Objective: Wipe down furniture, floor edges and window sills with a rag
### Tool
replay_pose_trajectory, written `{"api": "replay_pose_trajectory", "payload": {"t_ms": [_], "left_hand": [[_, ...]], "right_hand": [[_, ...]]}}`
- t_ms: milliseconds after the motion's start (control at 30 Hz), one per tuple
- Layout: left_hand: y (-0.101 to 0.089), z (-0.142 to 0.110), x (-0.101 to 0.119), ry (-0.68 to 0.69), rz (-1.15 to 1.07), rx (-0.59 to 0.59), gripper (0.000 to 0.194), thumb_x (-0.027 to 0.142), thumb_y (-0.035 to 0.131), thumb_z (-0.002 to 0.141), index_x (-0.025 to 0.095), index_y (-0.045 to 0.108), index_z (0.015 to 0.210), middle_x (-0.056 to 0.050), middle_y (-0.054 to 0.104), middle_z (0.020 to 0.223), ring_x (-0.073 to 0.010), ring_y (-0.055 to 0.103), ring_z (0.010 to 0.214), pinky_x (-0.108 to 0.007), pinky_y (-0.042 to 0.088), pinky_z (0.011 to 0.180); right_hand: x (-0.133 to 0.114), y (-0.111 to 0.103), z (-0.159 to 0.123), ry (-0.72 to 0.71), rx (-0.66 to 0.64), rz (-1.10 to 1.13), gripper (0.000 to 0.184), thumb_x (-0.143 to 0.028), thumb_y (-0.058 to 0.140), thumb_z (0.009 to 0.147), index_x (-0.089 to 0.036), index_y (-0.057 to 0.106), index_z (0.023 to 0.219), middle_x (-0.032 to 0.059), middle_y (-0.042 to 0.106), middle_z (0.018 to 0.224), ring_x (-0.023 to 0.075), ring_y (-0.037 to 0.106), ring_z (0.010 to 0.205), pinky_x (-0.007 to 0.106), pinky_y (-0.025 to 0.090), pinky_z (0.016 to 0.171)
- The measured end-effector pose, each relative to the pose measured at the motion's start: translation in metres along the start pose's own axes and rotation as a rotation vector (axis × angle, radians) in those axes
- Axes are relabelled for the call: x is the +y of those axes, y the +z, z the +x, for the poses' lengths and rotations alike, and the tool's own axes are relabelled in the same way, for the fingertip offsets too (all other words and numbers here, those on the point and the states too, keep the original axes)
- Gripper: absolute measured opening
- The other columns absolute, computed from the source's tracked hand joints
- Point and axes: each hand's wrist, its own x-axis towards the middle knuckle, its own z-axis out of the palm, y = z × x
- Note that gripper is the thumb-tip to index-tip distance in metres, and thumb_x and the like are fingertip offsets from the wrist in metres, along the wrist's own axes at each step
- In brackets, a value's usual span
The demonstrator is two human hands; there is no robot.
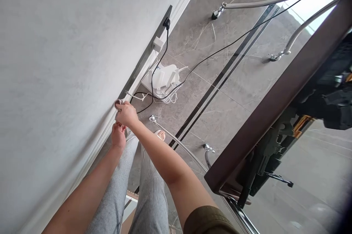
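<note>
At the foot of the wall, my right hand (pixel 127 114) is closed on a bunched greyish-brown cloth (pixel 118 103), held against the skirting board (pixel 106 131). Just below it, my left hand (pixel 118 137) has its fingers curled in close to the right hand. What those left fingers hold, if anything, is too small and covered to make out. Beyond the hands runs a dark socket strip (pixel 150 47), with a white network plug (pixel 127 92) at its near end. A black plug (pixel 166 23) and a white adapter (pixel 157 44) sit farther along it.
A white router (pixel 165 76) with tangled cables lies on the grey tiled floor by the wall. A black cable (pixel 203 60) crosses to the right. Curved chrome legs (pixel 189 153) and a dark brown table or cabinet edge (pixel 269 91) stand on my right. A sandalled foot (pixel 161 135) shows below.
</note>
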Motion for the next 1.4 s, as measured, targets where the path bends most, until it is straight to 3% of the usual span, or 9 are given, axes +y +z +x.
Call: {"api": "replay_pose_trajectory", "payload": {"t_ms": [133, 300, 500, 600, 867, 1000, 1133, 1267, 1400], "left_hand": [[-0.010, -0.013, 0.009, -0.049, -0.044, 0.051, 0.008, 0.025, 0.056, 0.089, 0.021, 0.057, 0.082, -0.001, 0.067, 0.089, -0.0118, 0.062, 0.081, -0.027, 0.048, 0.081], [-0.011, -0.049, 0.042, -0.127, -0.130, -0.068, 0.021, 0.039, 0.071, 0.079, 0.020, 0.066, 0.088, -0.003, 0.070, 0.094, -0.0150, 0.066, 0.088, -0.027, 0.049, 0.080], [0.002, -0.105, 0.093, -0.158, -0.089, -0.368, 0.033, 0.042, 0.079, 0.073, 0.021, 0.073, 0.099, -0.006, 0.073, 0.106, -0.0212, 0.066, 0.106, -0.032, 0.050, 0.087], [0.008, -0.126, 0.113, -0.174, -0.018, -0.487, 0.028, 0.040, 0.081, 0.072, 0.020, 0.074, 0.091, -0.007, 0.074, 0.104, -0.0243, 0.065, 0.111, -0.037, 0.049, 0.092], [0.001, -0.181, 0.161, -0.235, 0.102, -0.770, 0.022, 0.032, 0.087, 0.064, 0.020, 0.075, 0.077, -0.007, 0.075, 0.099, -0.0242, 0.065, 0.108, -0.042, 0.044, 0.099], [-0.030, -0.222, 0.173, -0.418, 0.265, -1.156, 0.030, 0.038, 0.088, 0.062, 0.019, 0.076, 0.082, -0.014, 0.069, 0.121, -0.0298, 0.061, 0.117, -0.047, 0.045, 0.100], [-0.080, -0.273, 0.159, -0.572, 0.503, -1.507, 0.035, 0.048, 0.086, 0.064, 0.016, 0.075, 0.073, -0.019, 0.073, 0.100, -0.0296, 0.069, 0.099, -0.045, 0.050, 0.093], [-0.133, -0.339, 0.119, -0.511, 0.654, -1.611, 0.033, 0.045, 0.086, 0.064, 0.016, 0.077, 0.076, -0.017, 0.074, 0.085, -0.0249, 0.069, 0.079, -0.040, 0.055, 0.078], [-0.186, -0.423, 0.066, -0.457, 0.735, -1.662, 0.040, 0.047, 0.088, 0.060, 0.013, 0.078, 0.079, -0.016, 0.074, 0.083, -0.0215, 0.066, 0.071, -0.033, 0.053, 0.065]], "right_hand": [[0.026, 0.006, -0.019, 0.021, 0.072, 0.496, 0.036, -0.007, 0.051, 0.071, -0.021, 0.072, 0.097, 0.0018, 0.063, 0.093, 0.0159, 0.061, 0.089, 0.028, 0.050, 0.090], [0.055, -0.005, -0.083, 0.126, 0.187, 1.267, 0.037, -0.016, 0.057, 0.063, -0.026, 0.057, 0.099, -0.0076, 0.057, 0.077, 0.0088, 0.052, 0.061, 0.019, 0.048, 0.058], [0.035, -0.022, -0.177, 0.161, 0.455, 1.398, 0.049, -0.019, 0.059, 0.060, -0.031, 0.054, 0.108, -0.0062, 0.067, 0.090, 0.0144, 0.064, 0.081, 0.026, 0.057, 0.071], [0.017, -0.025, -0.222, 0.155, 0.611, 1.423, 0.052, -0.019, 0.060, 0.059, -0.031, 0.055, 0.109, -0.0043, 0.070, 0.098, 0.0164, 0.066, 0.089, 0.032, 0.058, 0.079], [-0.026, -0.005, -0.348, -0.033, 0.855, 1.592, 0.063, -0.015, 0.067, 0.054, -0.035, 0.054, 0.112, -0.0078, 0.070, 0.102, 0.0123, 0.068, 0.091, 0.030, 0.057, 0.086], [-0.040, 0.027, -0.408, -0.062, 0.869, 1.584, 0.055, -0.019, 0.072, 0.051, -0.030, 0.057, 0.102, -0.0047, 0.071, 0.093, 0.0147, 0.069, 0.088, 0.032, 0.058, 0.081], [-0.044, 0.078, -0.464, -0.042, 0.863, 1.614, 0.035, -0.025, 0.075, 0.051, -0.023, 0.063, 0.084, 0.0012, 0.073, 0.084, 0.0200, 0.070, 0.081, 0.037, 0.060, 0.074], [-0.029, 0.142, -0.531, -0.091, 1.050, 1.695, 0.044, -0.020, 0.074, 0.051, -0.027, 0.066, 0.093, -0.0041, 0.075, 0.088, 0.0143, 0.071, 0.078, 0.031, 0.059, 0.075], [0.004, 0.210, -0.619, -0.113, 1.309, 1.648, 0.046, -0.023, 0.075, 0.057, -0.030, 0.062, 0.100, -0.0067, 0.074, 0.089, 0.0127, 0.070, 0.077, 0.028, 0.059, 0.071]]}}
